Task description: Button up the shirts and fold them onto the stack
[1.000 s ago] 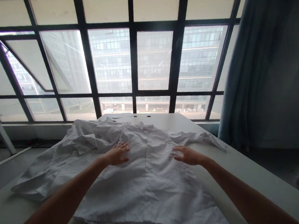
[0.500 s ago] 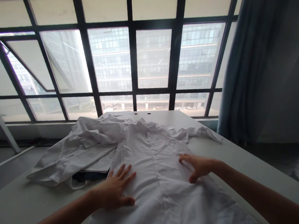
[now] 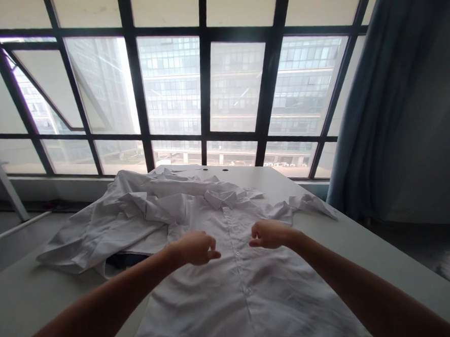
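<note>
A white button-up shirt (image 3: 236,290) lies front up, its collar (image 3: 221,198) at the far end and its button placket running toward me. My left hand (image 3: 195,247) is over the left side of the chest, its fingers curled in and the thumb pointing at the placket. Across the placket, my right hand (image 3: 270,234) is bent at the wrist, with fingers folded toward the thumb. Both hands seem slightly above the fabric, and no cloth shows pulled up in either. The right sleeve (image 3: 313,204) stretches out crumpled.
More rumpled white cloth (image 3: 106,226) is heaped on the left, with a dark blue patch (image 3: 126,259) under its edge. All this rests on a white table (image 3: 367,251). Large black-framed windows (image 3: 172,85) stand behind, and a blue curtain (image 3: 360,129) hangs at right.
Both hands have risen from lying spread on the shirt, moved farther up and closer together, and curled their fingers. The collar now shows more clearly, standing up at the far end.
</note>
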A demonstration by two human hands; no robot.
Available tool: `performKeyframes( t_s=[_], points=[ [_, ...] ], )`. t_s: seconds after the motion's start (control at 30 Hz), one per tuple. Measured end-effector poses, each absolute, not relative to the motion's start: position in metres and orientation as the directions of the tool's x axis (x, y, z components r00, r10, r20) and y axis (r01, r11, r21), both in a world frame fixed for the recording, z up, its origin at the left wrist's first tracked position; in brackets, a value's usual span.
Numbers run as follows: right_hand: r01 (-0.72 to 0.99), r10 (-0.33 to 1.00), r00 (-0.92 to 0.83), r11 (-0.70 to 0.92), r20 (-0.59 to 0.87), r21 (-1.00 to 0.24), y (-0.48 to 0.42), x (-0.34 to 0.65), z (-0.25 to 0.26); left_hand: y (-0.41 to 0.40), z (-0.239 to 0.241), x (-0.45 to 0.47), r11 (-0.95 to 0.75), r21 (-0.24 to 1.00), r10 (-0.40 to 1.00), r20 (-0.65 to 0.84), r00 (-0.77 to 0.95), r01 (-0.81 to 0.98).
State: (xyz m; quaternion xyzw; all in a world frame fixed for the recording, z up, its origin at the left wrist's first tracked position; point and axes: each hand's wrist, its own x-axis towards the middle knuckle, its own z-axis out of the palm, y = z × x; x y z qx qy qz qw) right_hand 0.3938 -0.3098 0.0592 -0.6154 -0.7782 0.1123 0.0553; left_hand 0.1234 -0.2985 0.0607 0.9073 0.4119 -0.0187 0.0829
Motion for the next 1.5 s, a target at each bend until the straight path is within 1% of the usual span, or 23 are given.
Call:
performKeyframes(
  t_s=[0.07,0.13,0.2,0.27,0.37,0.43,0.53,0.6,0.73,0.83,0.93,1.0,1.13,1.23,1.33,1.5],
  points=[
    [0.947,0.978,-0.204,0.186,-0.041,-0.262,-0.289,0.375,0.057,-0.270,0.054,0.143,-0.619,0.161,0.778,-0.004,0.628,0.769],
    [0.938,0.980,-0.177,0.139,-0.094,-0.318,-0.270,0.360,0.052,-0.247,0.046,0.159,-0.597,0.191,0.801,0.073,0.595,0.779],
    [0.920,0.977,-0.160,0.097,-0.139,-0.379,-0.255,0.352,0.045,-0.229,0.038,0.171,-0.565,0.228,0.824,0.113,0.555,0.793],
    [0.903,0.976,-0.155,0.076,-0.156,-0.423,-0.244,0.348,0.036,-0.216,0.031,0.179,-0.535,0.278,0.844,0.120,0.523,0.798],
    [0.882,0.972,-0.167,0.074,-0.163,-0.466,-0.233,0.348,0.025,-0.204,0.020,0.187,-0.521,0.385,0.844,0.101,0.527,0.762],
    [0.867,0.975,-0.154,0.054,-0.163,-0.496,-0.228,0.348,0.021,-0.199,0.014,0.191,-0.500,0.487,0.838,0.061,0.543,0.717],
    [0.832,0.967,-0.127,-0.018,-0.223,-0.554,-0.224,0.349,0.019,-0.195,0.008,0.198,-0.374,0.635,0.840,-0.076,0.537,0.676],
    [0.803,0.954,-0.119,-0.072,-0.276,-0.592,-0.223,0.351,0.020,-0.194,0.008,0.201,-0.283,0.684,0.831,-0.175,0.528,0.672],
    [0.723,0.940,-0.114,-0.143,-0.322,-0.676,-0.225,0.359,0.018,-0.192,0.012,0.207,-0.189,0.711,0.806,-0.281,0.520,0.678],
    [0.621,0.929,-0.129,-0.198,-0.348,-0.759,-0.228,0.364,0.016,-0.190,0.014,0.209,-0.160,0.721,0.789,-0.318,0.527,0.674],
    [0.535,0.924,-0.135,-0.236,-0.358,-0.811,-0.231,0.366,0.013,-0.189,0.016,0.208,-0.151,0.742,0.768,-0.328,0.550,0.653],
    [0.503,0.939,-0.127,-0.216,-0.319,-0.837,-0.234,0.366,0.009,-0.190,0.018,0.207,-0.105,0.763,0.747,-0.363,0.557,0.638],
    [0.429,0.975,-0.107,-0.132,-0.195,-0.893,-0.238,0.366,0.001,-0.192,0.019,0.205,0.055,0.795,0.697,-0.464,0.546,0.605],
    [0.394,0.984,-0.095,-0.103,-0.152,-0.913,-0.240,0.367,-0.003,-0.194,0.015,0.204,0.058,0.805,0.722,-0.443,0.532,0.591],
    [0.405,0.983,-0.100,-0.099,-0.152,-0.909,-0.240,0.368,-0.006,-0.195,0.011,0.203,0.026,0.823,0.743,-0.396,0.540,0.568],
    [0.396,0.984,-0.103,-0.092,-0.144,-0.914,-0.238,0.369,-0.010,-0.199,0.012,0.202,0.038,0.838,0.737,-0.392,0.550,0.545]
  ],
)
